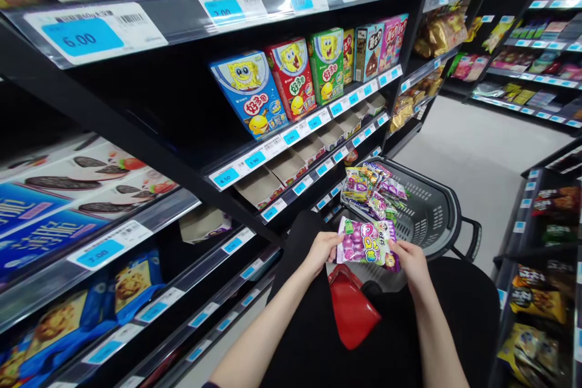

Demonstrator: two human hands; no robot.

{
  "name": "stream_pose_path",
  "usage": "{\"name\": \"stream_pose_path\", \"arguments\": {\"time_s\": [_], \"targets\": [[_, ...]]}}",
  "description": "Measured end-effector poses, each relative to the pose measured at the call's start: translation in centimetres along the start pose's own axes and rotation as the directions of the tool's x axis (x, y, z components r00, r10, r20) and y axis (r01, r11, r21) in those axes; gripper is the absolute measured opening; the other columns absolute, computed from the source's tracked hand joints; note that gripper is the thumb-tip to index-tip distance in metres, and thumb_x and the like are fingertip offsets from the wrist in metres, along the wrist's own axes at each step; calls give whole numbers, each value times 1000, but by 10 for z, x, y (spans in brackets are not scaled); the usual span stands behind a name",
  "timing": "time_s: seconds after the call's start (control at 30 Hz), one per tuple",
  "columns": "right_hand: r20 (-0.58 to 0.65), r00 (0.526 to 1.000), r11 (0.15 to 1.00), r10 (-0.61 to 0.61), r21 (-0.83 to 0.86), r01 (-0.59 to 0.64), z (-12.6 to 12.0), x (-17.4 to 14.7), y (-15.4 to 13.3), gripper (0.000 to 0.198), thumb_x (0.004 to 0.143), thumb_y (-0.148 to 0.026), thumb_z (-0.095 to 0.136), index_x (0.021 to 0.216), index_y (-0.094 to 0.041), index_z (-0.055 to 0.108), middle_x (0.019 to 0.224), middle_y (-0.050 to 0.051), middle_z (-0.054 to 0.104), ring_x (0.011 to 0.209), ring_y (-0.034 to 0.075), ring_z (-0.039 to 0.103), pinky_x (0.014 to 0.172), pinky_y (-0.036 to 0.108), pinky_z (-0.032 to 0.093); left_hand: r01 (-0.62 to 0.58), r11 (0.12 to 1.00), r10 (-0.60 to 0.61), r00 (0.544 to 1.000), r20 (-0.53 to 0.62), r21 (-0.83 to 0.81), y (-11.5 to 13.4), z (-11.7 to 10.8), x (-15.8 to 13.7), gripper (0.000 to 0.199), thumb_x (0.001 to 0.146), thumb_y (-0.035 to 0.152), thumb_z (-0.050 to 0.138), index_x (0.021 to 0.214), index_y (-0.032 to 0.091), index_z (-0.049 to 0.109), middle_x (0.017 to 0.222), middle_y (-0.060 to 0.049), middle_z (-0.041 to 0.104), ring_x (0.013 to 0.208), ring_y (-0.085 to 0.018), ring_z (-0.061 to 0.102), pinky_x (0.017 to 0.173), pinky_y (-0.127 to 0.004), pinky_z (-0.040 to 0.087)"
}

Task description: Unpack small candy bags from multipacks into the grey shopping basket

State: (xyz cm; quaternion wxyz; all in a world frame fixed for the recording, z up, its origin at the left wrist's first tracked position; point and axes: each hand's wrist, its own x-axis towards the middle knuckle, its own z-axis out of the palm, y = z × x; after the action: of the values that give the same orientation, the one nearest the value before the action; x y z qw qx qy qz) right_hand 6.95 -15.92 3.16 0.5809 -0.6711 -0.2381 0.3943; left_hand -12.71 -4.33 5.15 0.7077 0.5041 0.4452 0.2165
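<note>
Black metal shelving [173, 160] runs along the left of a shop aisle, with a pale grey floor [473, 133] opening toward the far right. Both bare hands hold a purple-and-white plastic candy packet [364, 241] printed with purple balls, low and central, above the lap. Its left edge is pinched in the closed fingers of the left hand [322, 253], its right edge in those of the right hand [408, 257]. A purple corner shows by the right fingers (whether it belongs to a second packet, I cannot tell).

The step in hand looks like holding the packet flat, printed face up, perhaps to look it over. As I judge it, any next move calls for one hand letting go while the other keeps its pinch.

Just beyond, a dark grey slotted plastic basket [427, 206] bears a heap of small bright packets [364, 185] at its left end; its right part offers open room. Its near rim is partly hidden by the held packet. Shelf edges crowd the left, black-clothed legs [459, 303] flank the hands, and a glossy red object [352, 309] lies between them.
</note>
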Motion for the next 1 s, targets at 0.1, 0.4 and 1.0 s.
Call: {"name": "stream_pose_path", "arguments": {"time_s": [0.1, 0.4, 1.0], "targets": [[30, 999, 1000, -15, -9, 15, -1, -4, -2, 36, 65, -49, 72, 47, -18, 64, 38, -3, 54, 39, 12, 44, 44, 24, 35, -2, 1000, 2, 1000, 26, -3, 1, -2, -2, 45, 69, 47, 70, 43, 15, 51, 27, 5, 43, 25, -4, 31, 33, -18, 17], [147, 989, 955, 19, 289, -61, 14, -16, -7, 41, 66, -56, 69, 84, -19, 71, 89, 9, 73, 77, 24, 67, 66, 34, 53, 4, 974, 19, 995, 102, -225, 6, -14, -7, 51, 70, 53, 64, 95, 9, 71, 92, -16, 72, 74, -25, 67, 58, -35, 54], [-289, 865, 869, 409, 414, -272, 8, 92, 40, 28, 74, -32, 75, 92, -13, 64, 85, 3, 69, 71, 15, 65, 67, 31, 55, 278, 927, -276, 960, 46, -251, -28, -22, 46, 53, 71, 42, 71, 114, 16, 58, 104, -14, 67, 78, -20, 66, 65, -33, 55]]}}
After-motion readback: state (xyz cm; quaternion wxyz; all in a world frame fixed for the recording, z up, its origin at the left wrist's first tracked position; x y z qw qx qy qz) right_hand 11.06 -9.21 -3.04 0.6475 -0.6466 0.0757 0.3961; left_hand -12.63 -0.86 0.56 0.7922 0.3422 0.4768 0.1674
